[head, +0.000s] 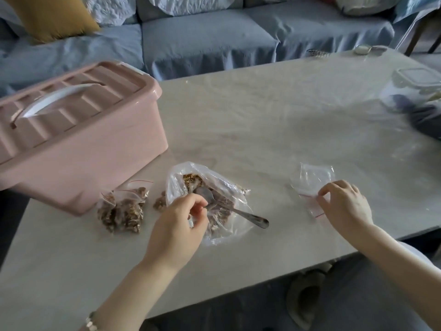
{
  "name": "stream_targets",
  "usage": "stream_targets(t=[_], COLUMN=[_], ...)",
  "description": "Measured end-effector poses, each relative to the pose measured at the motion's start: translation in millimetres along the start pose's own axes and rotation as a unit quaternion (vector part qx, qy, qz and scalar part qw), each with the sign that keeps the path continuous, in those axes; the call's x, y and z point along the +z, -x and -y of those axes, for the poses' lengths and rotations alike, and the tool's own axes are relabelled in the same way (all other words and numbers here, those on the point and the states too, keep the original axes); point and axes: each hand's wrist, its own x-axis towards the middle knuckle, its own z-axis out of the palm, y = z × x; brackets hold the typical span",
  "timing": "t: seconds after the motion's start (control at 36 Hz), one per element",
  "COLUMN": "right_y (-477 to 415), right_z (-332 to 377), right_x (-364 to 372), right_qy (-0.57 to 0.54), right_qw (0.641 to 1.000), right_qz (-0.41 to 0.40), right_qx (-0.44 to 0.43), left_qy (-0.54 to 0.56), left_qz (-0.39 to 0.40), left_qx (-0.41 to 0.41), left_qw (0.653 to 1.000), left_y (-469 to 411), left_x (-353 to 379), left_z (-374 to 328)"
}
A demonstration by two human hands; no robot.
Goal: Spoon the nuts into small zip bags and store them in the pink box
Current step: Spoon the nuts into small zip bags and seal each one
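Fingertips of right hand [346, 204] pinch the probably stiffest red-lined mouth of a limp, slippery, empty clear zip bag [312, 180] at four o'clock, while left hand [174, 225] curls over a metal spoon [250, 217] in the clear plastic bag of brown nuts [222, 223] at six, grip unclear.

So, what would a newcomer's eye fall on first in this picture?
Probably the big pink box, lid on, at the left of the table. Next, in the middle, the open clear bag of nuts with a metal spoon lying in it, the left hand at its mouth. On the right, the right hand pinches an empty small zip bag.
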Motion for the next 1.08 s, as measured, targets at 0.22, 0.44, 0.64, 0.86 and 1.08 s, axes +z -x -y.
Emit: stream_targets(t=[0.22,0.44,0.64,0.86,1.08], right_y=[-7.1,20.1,50.1,57.0,71.9], right_z=[-6.7,56.7,138.2,164.8,170.9], right_x=[-0.8,-31.6,-71.2,-51.4,-36.0], right_qy=[-0.166,-0.239,-0.189,-0.258,-0.490], right_qw=[0.979,0.962,0.891,0.879,0.812], right_qz=[0.065,0.046,0.198,0.192,0.289], right_qx=[0.094,-0.123,-0.361,-0.352,-0.130], left_qy=[-0.006,0.066,0.182,0.268,0.317], left_qz=[0.006,0.044,0.122,0.043,-0.048], left_qx=[0.000,0.003,-0.090,-0.161,-0.203], left_qw=[1.000,0.997,0.972,0.949,0.925], left_y=[0.6,-4.8,-18.1,-12.4,-0.7], left_x=[2.9,2.3,-10.3,-22.8,-34.9], left_z=[-2.6,-11.8,-35.8,-16.1,-2.7])
